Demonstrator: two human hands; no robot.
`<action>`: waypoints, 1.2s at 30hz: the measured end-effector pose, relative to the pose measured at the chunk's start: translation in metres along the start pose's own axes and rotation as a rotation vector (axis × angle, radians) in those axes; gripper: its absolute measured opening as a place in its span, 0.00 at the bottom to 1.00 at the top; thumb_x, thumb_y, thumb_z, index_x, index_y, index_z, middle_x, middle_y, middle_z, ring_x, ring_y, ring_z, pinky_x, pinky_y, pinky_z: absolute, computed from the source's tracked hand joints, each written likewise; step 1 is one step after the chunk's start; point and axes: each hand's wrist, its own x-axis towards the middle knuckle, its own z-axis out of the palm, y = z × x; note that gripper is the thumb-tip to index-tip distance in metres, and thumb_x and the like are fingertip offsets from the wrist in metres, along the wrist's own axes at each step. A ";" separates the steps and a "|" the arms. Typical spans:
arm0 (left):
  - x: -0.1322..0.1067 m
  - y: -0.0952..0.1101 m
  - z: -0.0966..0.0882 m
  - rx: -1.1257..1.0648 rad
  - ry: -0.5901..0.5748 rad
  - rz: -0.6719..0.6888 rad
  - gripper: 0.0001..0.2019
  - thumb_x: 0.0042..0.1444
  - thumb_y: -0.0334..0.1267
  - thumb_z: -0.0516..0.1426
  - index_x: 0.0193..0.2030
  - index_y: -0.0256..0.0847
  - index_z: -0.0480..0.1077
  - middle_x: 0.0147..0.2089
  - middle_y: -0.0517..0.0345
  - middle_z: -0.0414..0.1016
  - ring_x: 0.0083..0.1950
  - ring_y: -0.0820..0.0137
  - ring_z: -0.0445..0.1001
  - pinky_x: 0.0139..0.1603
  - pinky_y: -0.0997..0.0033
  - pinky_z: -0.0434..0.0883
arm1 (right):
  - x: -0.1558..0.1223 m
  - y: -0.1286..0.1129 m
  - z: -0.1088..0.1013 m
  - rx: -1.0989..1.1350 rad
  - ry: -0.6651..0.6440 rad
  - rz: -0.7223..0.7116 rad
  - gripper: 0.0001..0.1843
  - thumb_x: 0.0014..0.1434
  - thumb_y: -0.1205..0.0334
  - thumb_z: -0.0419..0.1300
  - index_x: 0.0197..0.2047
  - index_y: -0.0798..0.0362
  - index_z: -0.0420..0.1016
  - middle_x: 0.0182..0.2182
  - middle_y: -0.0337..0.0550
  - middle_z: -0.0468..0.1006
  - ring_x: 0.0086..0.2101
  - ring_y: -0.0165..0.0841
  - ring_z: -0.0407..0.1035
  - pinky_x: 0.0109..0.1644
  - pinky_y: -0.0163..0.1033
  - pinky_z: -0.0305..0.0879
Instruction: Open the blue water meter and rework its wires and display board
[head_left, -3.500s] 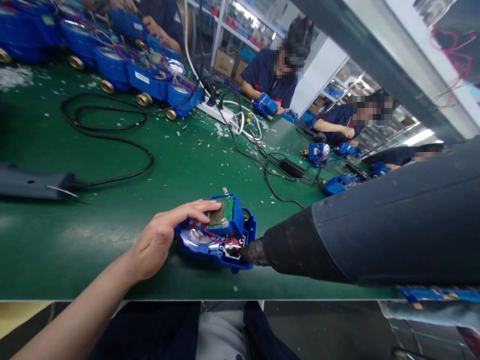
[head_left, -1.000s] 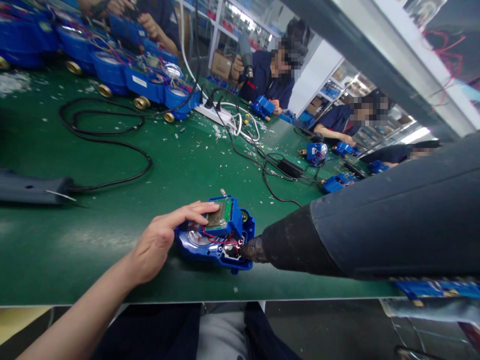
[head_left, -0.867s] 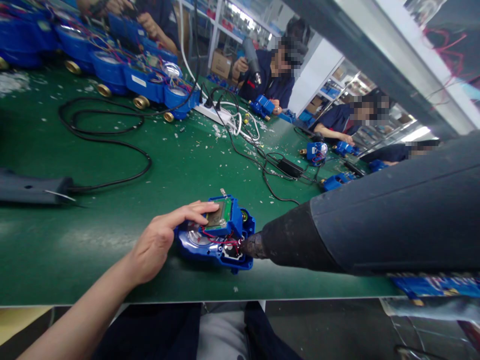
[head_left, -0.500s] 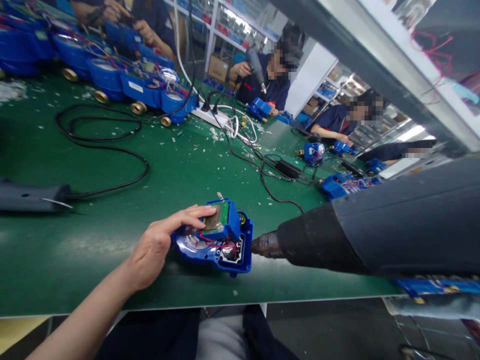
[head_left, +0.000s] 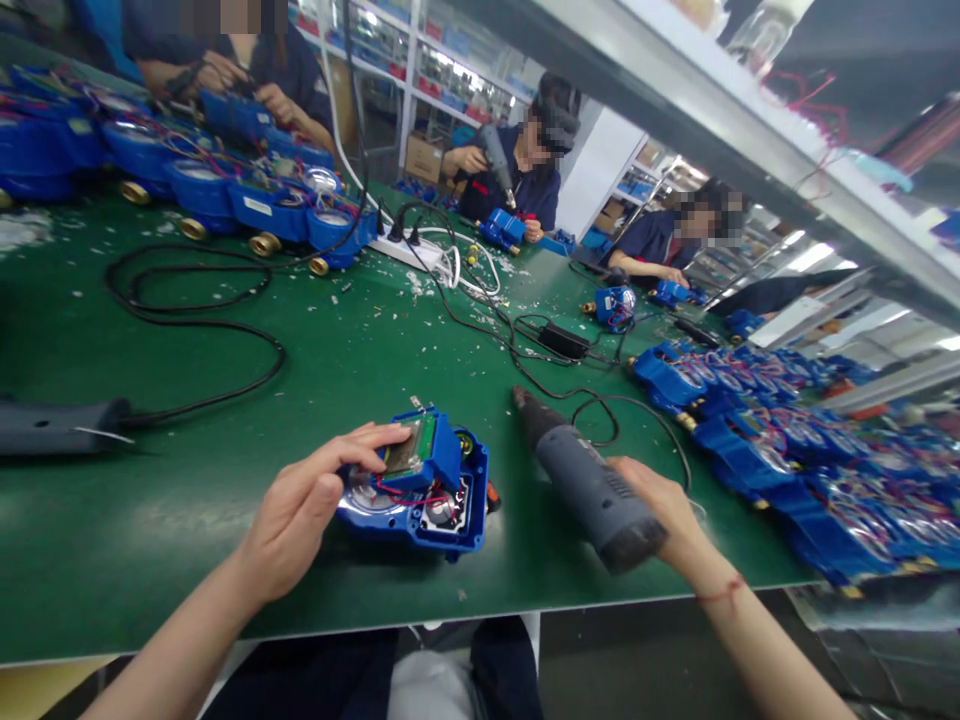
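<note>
A blue water meter with its housing uncovered lies on the green table before me. Tilted over its body is a blue box with a green circuit board and display. My left hand rests stretched fingers flat on that display, its thumb apart from the meter. Red wires run from the box into the meter's compartment, beside a round part in a white frame. My right hand is closed round the grip of a grey hot glue gun, mostly hidden by the gun's body. Its dark nozzle points away from me, right of the meter.
Rows of blue meters stand at right, more at back left. Another grey tool lies at left with its black cord. A power strip, cords and white scraps lie beyond. Co-workers sit across; a shelf beam hangs overhead.
The glue gun has moved from close to the camera, with its tip at the meter's right edge, down and away to the right. My right hand has come into view. My left hand stays on the display.
</note>
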 end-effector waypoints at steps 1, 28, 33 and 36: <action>-0.001 0.000 0.000 0.012 0.001 0.004 0.14 0.68 0.46 0.47 0.47 0.46 0.72 0.60 0.55 0.77 0.64 0.58 0.69 0.70 0.54 0.55 | 0.002 -0.002 0.009 -0.002 -0.012 -0.016 0.12 0.66 0.61 0.57 0.52 0.55 0.71 0.49 0.48 0.74 0.45 0.35 0.71 0.48 0.44 0.71; 0.005 0.006 -0.010 0.421 -0.165 0.011 0.26 0.47 0.48 0.69 0.44 0.47 0.60 0.69 0.36 0.62 0.70 0.51 0.60 0.64 0.54 0.65 | 0.081 -0.146 0.019 0.673 -0.188 0.285 0.10 0.68 0.69 0.49 0.44 0.57 0.71 0.39 0.47 0.73 0.39 0.35 0.68 0.47 0.39 0.64; 0.008 0.006 -0.015 0.431 -0.244 0.005 0.27 0.46 0.48 0.69 0.45 0.47 0.58 0.74 0.34 0.53 0.72 0.49 0.56 0.65 0.47 0.64 | 0.075 -0.142 0.013 0.691 -0.265 0.361 0.08 0.58 0.69 0.58 0.27 0.54 0.64 0.25 0.38 0.67 0.25 0.29 0.60 0.31 0.36 0.54; 0.009 0.006 -0.016 0.472 -0.269 0.004 0.28 0.46 0.47 0.70 0.45 0.46 0.58 0.74 0.30 0.51 0.72 0.48 0.56 0.64 0.43 0.64 | 0.061 -0.145 0.011 0.698 -0.280 0.393 0.08 0.54 0.70 0.58 0.27 0.53 0.61 0.24 0.37 0.66 0.24 0.28 0.58 0.29 0.36 0.51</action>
